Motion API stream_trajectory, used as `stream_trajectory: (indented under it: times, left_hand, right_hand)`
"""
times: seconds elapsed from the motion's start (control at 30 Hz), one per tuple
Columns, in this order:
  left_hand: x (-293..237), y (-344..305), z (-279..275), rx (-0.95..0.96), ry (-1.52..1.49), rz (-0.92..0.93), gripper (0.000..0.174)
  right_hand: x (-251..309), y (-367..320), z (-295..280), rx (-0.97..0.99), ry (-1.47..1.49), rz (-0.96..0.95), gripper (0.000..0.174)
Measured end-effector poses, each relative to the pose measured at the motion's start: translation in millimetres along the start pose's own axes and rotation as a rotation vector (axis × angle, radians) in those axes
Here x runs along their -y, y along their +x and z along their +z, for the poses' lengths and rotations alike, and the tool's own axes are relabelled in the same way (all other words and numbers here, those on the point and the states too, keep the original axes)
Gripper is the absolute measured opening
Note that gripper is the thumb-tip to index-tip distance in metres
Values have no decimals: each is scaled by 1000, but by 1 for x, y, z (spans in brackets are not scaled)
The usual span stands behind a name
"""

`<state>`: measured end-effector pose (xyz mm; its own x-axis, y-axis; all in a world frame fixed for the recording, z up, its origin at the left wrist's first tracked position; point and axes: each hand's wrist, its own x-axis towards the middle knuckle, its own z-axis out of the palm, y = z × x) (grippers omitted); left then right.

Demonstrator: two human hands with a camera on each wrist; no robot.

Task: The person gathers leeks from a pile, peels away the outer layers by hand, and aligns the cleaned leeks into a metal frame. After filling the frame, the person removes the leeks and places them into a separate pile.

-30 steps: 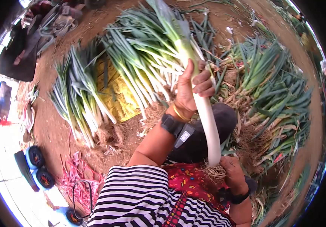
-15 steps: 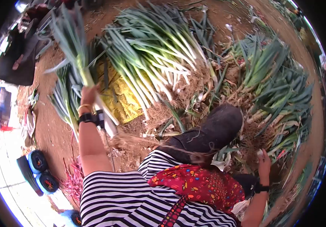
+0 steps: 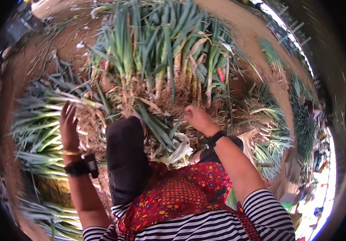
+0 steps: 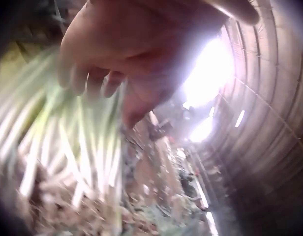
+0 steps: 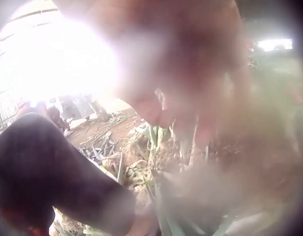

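Many leeks (image 3: pixel 161 52) with brown lower stems and tangled roots lie in a wide pile in front of the person. My right hand (image 3: pixel 202 121) reaches to the root ends of this pile, its fingers loosely bent; the right wrist view is blurred and shows nothing held. My left hand (image 3: pixel 69 126) is raised with relaxed, spread fingers and holds nothing. Below and beside it lie leeks with clean white stems (image 3: pixel 40 128), their roots turned towards the person. Those white stems (image 4: pixel 82 152) also show beneath the left hand (image 4: pixel 122 54) in the left wrist view.
The person's dark-clad knee (image 3: pixel 127 148) rises between the hands. Stripped leaves (image 3: pixel 179 152) litter the ground by the feet. More leeks (image 3: pixel 271 128) lie at the right. A yellow sheet (image 3: pixel 54 190) shows among the leeks at lower left.
The left hand has carried a leek over to the bunch at the left and let it go. The head view has swung right, and the right hand has moved to the root ends of the pile.
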<state>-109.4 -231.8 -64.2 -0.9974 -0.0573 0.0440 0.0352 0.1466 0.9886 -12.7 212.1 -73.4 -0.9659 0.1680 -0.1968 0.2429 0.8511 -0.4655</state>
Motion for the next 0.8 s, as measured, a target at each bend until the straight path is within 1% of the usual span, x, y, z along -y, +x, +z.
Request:
stream_trajectory:
  times: [0.03,0.07,0.1,0.17,0.2,0.27,0.3,0.33,0.37,0.4,0.43,0.47,0.5,0.53,0.57,0.6,0.63,0.7,0.73,0.77,0.8]
  left_hand:
    - [-46,12,56,-24,-208,-31,36]
    - [-42,28,85,172,238,293,35]
    - [-79,30,135,158,-569,-125,39]
    - [-83,37,202,283,-589,-219,47]
    - [-94,32,232,293,-565,-304,51]
    - [-73,29,274,335,-542,-413,51]
    - [-61,26,289,352,-502,-452,50]
    - [-62,25,301,370,-495,-460,50]
    - [-66,21,308,437,-518,-419,49]
    - [-69,19,315,499,-541,-375,48]
    - [-71,20,321,504,-533,-381,48]
    - [-72,23,328,487,-555,-420,48]
    - [-75,24,333,471,-576,-462,47]
    - [-81,24,338,483,-549,-494,45]
    - [-84,23,342,485,-539,-499,45]
    - [-85,22,346,538,-530,-463,45]
    - [-86,22,350,587,-523,-424,44]
    - [-89,25,355,612,-497,-417,44]
    - [-90,26,357,626,-505,-440,44]
    - [-91,27,359,643,-515,-464,44]
    - [-93,28,360,635,-504,-477,44]
  right_hand:
    - [-11,3,1,-39,39,11,29]
    - [-18,8,-3,-48,69,58,31]
    - [-30,13,-3,-60,76,77,31]
    - [-58,24,1,-32,130,198,33]
    - [-68,27,1,-44,157,233,33]
    - [-90,34,0,-85,162,285,33]
    - [-101,39,1,-113,161,318,33]
    - [-111,45,0,-114,156,376,35]
    - [-128,50,5,-110,164,395,35]
    - [-146,56,9,-162,196,434,37]
    - [-166,65,13,-217,228,467,39]
    - [-182,74,13,-175,225,534,43]
    - [-197,83,16,-173,233,542,43]
    - [-207,90,20,-178,221,610,46]
    - [-220,98,26,-180,208,677,48]
    - [-232,103,34,-175,241,675,56]
    - [-240,109,39,-168,248,675,56]
    - [-251,122,49,-44,287,724,65]
    - [-249,126,48,5,334,735,73]
    - [-242,127,43,7,340,734,73]
    - [-233,127,38,0,276,719,70]
